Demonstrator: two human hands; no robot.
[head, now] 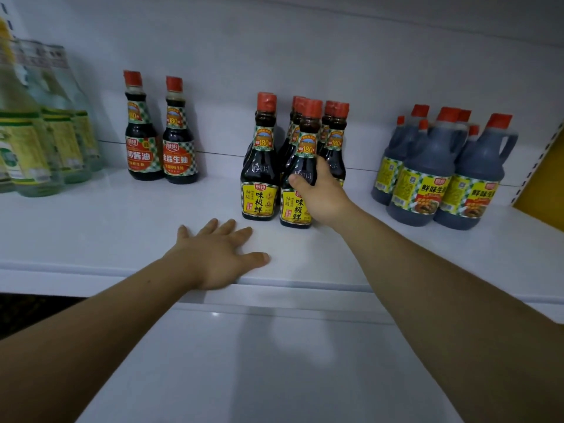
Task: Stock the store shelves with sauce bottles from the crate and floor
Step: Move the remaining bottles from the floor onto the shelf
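On the white shelf [122,227] stands a cluster of several dark sauce bottles with red caps and yellow labels. My right hand [320,193] grips the front right bottle [300,154] of that cluster around its body; the bottle stands upright on the shelf. Beside it on the left stands another front bottle [261,166]. My left hand [219,254] rests flat on the shelf near its front edge, fingers spread, holding nothing.
Two red-labelled sauce bottles [158,141] stand at the back left. Pale yellow-green bottles [39,132] fill the far left. Large handled jugs [442,172] of dark sauce stand at the right, by a yellow panel [543,184]. A lower white shelf [259,361] lies below.
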